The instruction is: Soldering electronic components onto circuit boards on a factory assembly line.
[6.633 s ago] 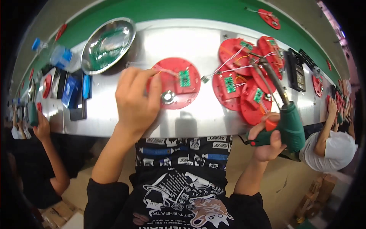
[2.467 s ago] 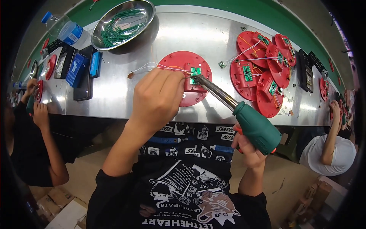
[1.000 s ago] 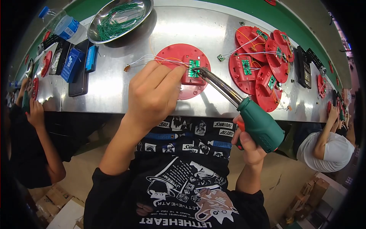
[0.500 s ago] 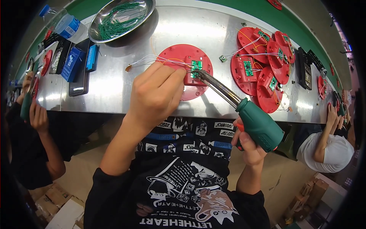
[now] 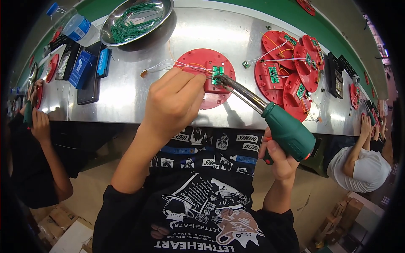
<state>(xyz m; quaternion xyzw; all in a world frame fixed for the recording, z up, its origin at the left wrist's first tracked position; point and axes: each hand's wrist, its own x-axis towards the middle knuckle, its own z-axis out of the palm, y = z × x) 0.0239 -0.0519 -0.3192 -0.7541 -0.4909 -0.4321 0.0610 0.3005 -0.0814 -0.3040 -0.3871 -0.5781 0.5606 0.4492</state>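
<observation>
A round red plastic disc (image 5: 225, 98) lies flat on the metal bench, with a small green circuit board (image 5: 217, 70) on its raised block. My left hand (image 5: 174, 95) covers the disc's left part; its fingers pinch a thin wire at the board's edge, the fingertips partly hidden. My right hand (image 5: 278, 158) grips a green soldering gun (image 5: 291, 130) from below, and its dark metal tip meets the board beside my left fingertips. White and orange wires run left from the board to a small brown part (image 5: 144, 73) on the bench.
Several red discs with boards (image 5: 291, 69) are piled at the right. A steel bowl (image 5: 166, 19) of green wires stands back left. Beside it are a water bottle (image 5: 78, 28), a blue box (image 5: 81, 71) and a dark tray (image 5: 335, 80) far right. Co-workers (image 5: 358, 164) sit on both sides.
The soldering gun's body has shifted slightly right, its tip still at the board. My left hand stays nearly in place. The left co-worker's hands have moved a little.
</observation>
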